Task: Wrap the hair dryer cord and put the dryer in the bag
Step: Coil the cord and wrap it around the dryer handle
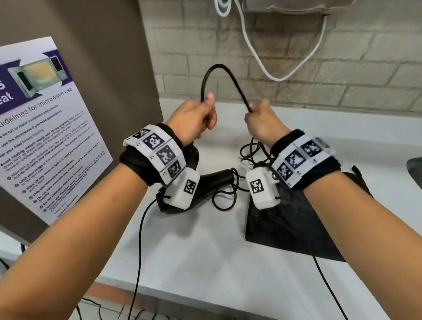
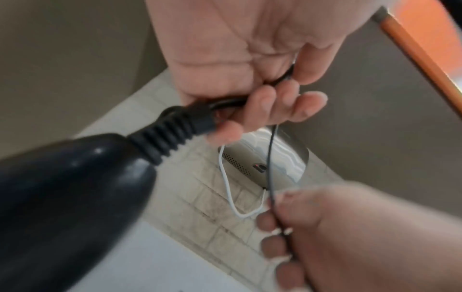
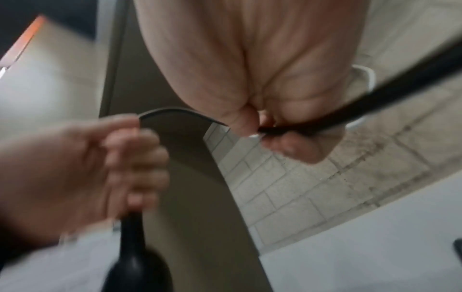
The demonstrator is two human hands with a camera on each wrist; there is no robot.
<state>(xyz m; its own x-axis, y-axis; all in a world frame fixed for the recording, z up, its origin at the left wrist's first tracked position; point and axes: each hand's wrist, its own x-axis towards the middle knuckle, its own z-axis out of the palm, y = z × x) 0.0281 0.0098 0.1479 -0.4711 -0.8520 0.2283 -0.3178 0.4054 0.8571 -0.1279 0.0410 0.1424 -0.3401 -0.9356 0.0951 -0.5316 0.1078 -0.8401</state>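
- Both forearms reach in from the near edge of the worktop (image 1: 208, 255), each wrist wearing a band of printed markers.
- Left hand (image 1: 195, 121) is clenched round the cord (image 1: 222, 71) just above the ribbed sleeve where it leaves the hair dryer (image 1: 213, 181).
- Right hand (image 1: 262, 123) pinches the same cord further along, so a stiff arch stands between the two fists.
- Loose cord (image 1: 253, 156) lies tangled on the worktop under the right hand; that tangle could knot or snag as loops are gathered.
- Dryer's body seems to rest on the worktop below the left wrist; pulling hard could drag or tip it.
- Black bag (image 1: 291, 219) lies flat towards the right edge, beside the sink (image 1: 420, 169), its mouth not visibly open.
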